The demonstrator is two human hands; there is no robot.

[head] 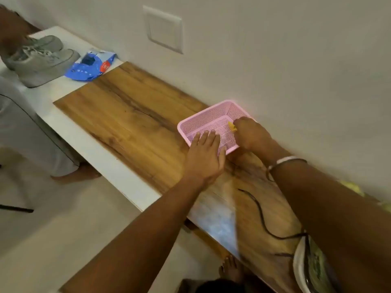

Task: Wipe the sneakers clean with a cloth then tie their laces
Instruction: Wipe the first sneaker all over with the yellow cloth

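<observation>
Both hands (206, 153) in pink basket (198, 121)

Left hand (204, 157) flat on pink basket (203, 121) (right hand (251, 134) pinching something yellow, perhaps cloth (232, 126))

Sneaker (311, 269) cut by bottom edge, part hidden under right arm.

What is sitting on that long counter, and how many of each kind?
Grey-green sneakers: 2
Dark sneaker with loose black lace: 1
Pink mesh basket: 1
Blue plastic packet: 1
Yellow thing in the right hand, too hidden to name: 1
Total: 6
</observation>
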